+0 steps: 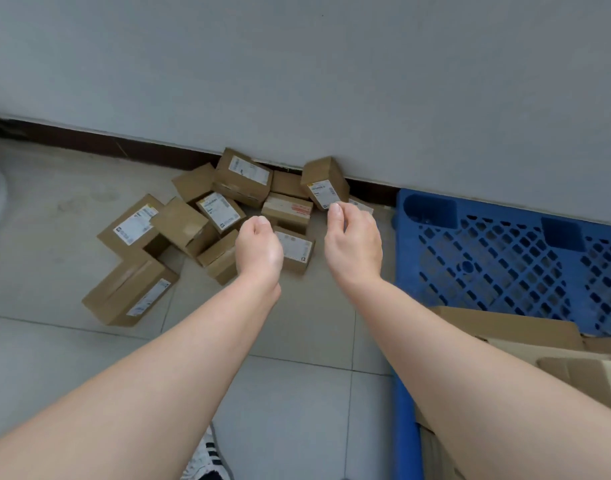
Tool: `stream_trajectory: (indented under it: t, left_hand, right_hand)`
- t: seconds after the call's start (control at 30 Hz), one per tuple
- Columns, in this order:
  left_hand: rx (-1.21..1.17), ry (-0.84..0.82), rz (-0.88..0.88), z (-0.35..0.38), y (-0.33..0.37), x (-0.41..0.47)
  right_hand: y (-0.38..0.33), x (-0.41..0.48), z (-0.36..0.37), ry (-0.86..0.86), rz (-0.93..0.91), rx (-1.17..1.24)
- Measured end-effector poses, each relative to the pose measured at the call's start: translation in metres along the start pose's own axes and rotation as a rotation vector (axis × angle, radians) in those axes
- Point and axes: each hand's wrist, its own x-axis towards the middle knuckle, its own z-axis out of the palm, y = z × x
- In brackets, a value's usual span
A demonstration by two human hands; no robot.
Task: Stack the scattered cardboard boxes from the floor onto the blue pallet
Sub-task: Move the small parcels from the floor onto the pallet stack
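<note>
Several small brown cardboard boxes (182,223) with white labels lie scattered on the tiled floor against the wall. My left hand (259,249) and my right hand (352,240) hover over the right side of the pile, fingers loosely curled downward, holding nothing. Between the hands lies a labelled box (295,249). A tilted box (323,181) leans on the wall just beyond my right fingertips. The blue pallet (504,258) lies on the floor at the right, next to the wall. Cardboard boxes (525,334) sit on its near part.
A grey wall with a dark skirting board (124,147) runs behind the pile. Pale floor tiles (297,393) stretch between me and the boxes. A striped shoe (207,459) shows at the bottom edge.
</note>
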Motion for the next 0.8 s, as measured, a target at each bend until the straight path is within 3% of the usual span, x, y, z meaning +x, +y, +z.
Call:
stream_trajectory:
  t: [0.47, 0.8]
  left_hand:
    - [-0.163, 0.204, -0.082, -0.182, 0.012, 0.124]
    - [-0.107, 0.377, -0.145, -0.261, -0.037, 0.206]
  right_hand:
    - [-0.141, -0.014, 0.162, -0.237, -0.159, -0.027]
    - [-0.151, -0.026, 0.299, -0.417, -0.175, -0.098]
